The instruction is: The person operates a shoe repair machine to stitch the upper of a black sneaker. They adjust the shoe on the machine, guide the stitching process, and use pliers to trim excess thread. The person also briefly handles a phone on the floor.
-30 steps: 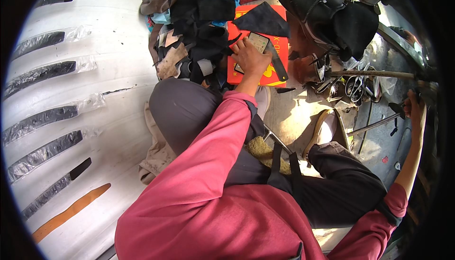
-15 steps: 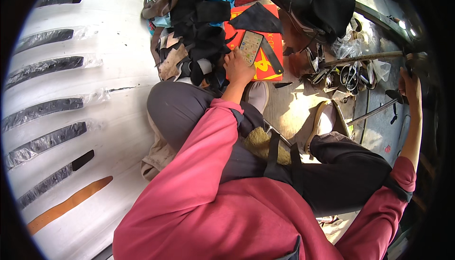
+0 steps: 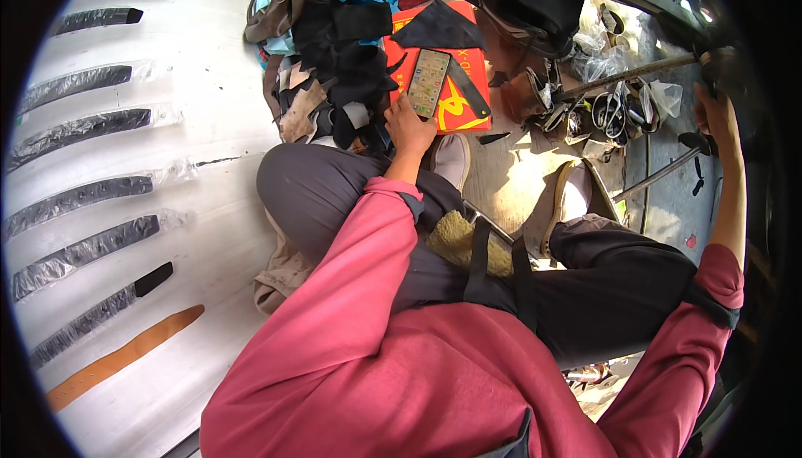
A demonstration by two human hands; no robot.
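- Two bare hands are showing; clock directions are running from the centre of the view.
- Phone (image 3: 428, 82): lying at 12 o'clock, screen up and lit, on a red box (image 3: 478, 126).
- Left hand (image 3: 409, 128): sitting at 12 o'clock, at the phone's near end. Fingers are curling about halfway, tips reaching the phone's lower left edge; cannot tell whether they are gripping it.
- Right hand (image 3: 717, 114): reaching out at 2 to 3 o'clock beside a dark machine part (image 3: 723, 67). Fingers are bending partway; cannot tell what, if anything, they are holding.
- Box edges: a black triangular piece (image 3: 439, 25) is covering much of the far end; a dark flat tool (image 3: 469, 86) is slanting to the phone's right, its near end approaching the box's right edge.
- Scrap heap (image 3: 334, 57), 11 o'clock: crowding the box's left edge, narrowing room there.
- Wooden floor (image 3: 493, 161), 1 to 2 o'clock: opening a gap between left shoe (image 3: 452, 161) and right shoe (image 3: 572, 195).
- Wrapped strips (image 3: 83, 141), 8 to 10 o'clock: lying in a row; a wide band of pale surface (image 3: 230, 107) is separating them from the scrap heap.
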